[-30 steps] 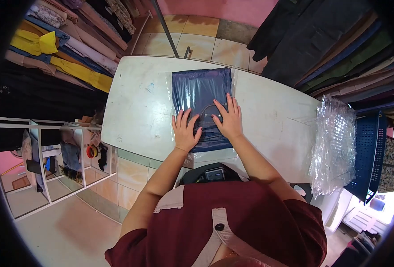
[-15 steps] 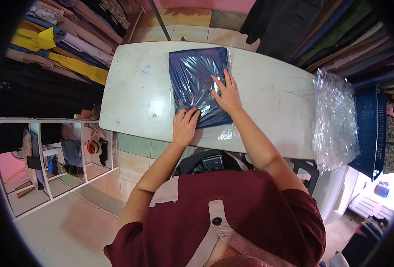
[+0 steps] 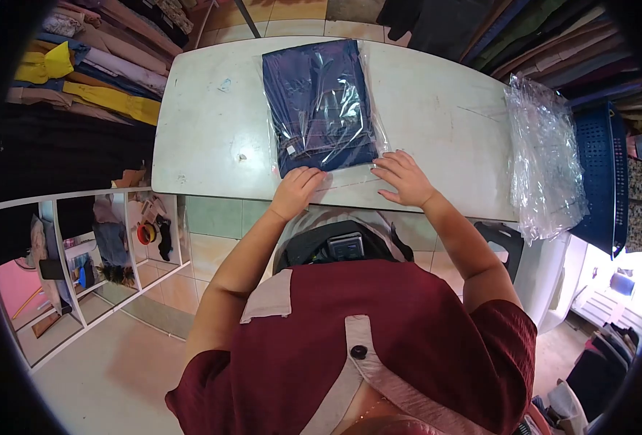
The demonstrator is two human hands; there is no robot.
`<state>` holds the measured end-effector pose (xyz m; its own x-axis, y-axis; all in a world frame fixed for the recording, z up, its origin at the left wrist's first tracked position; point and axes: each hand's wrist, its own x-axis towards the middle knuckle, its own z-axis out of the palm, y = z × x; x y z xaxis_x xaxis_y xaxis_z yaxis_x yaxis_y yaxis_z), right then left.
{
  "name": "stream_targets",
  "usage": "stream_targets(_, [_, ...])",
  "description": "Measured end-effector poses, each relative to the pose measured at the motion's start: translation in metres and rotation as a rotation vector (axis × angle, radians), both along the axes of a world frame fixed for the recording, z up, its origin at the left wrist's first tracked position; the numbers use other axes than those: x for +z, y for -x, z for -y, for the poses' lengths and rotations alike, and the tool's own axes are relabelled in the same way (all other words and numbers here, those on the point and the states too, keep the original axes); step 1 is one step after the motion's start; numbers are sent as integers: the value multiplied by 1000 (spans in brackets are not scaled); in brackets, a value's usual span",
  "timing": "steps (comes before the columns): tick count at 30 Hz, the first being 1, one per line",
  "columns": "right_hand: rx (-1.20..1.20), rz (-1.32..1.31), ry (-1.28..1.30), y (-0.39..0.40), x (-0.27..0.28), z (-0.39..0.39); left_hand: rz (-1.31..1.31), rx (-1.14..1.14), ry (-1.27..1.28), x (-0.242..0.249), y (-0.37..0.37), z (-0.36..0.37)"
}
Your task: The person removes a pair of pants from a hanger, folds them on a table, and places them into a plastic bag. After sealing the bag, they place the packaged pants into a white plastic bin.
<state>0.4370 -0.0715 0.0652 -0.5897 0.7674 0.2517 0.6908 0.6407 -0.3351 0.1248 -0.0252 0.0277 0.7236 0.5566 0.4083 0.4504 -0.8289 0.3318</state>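
Observation:
A folded dark blue garment [image 3: 317,94] lies on the table inside a clear plastic bag [image 3: 379,134]. A small white tag shows near the garment's lower left corner. My left hand [image 3: 299,193] rests at the bag's near left corner, its fingers laid over the plastic and its thumb mostly hidden. At the near right corner, my right hand [image 3: 406,180] has its fingers stretched out and its thumb apart, with fingertips touching the bag's edge. The near end of the bag stretches between both hands by the table's front edge.
The white table [image 3: 205,138] has a stack of clear plastic bags [image 3: 542,159] hanging over its right end. Beside it is a blue perforated basket [image 3: 602,181]. Clothes hang on both sides. A white shelf unit [image 3: 125,239] stands at left, and a black bag [image 3: 328,243] sits below the table edge.
Both hands have left the top of the garment and come toward me, to the bag's near corners. The right hand moved farthest. The whole view has shifted slightly.

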Motion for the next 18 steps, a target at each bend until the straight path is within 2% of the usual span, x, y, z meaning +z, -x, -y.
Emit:
stream_targets(9, [122, 282, -51, -20, -8, -1, -60, -71, 47, 11, 9, 5])
stream_targets(12, [163, 182, -128, -27, -32, -6, -73, -80, 36, 12, 8, 4])
stream_targets(14, [122, 102, -47, -30, -39, -8, -75, -78, 34, 12, 8, 5])
stream_targets(15, [81, 21, 34, -27, -33, -8, -86, -73, 29, 11, 8, 5])
stream_targets(18, [122, 98, 48, -23, -8, -5, -97, -67, 18, 7, 9, 4])
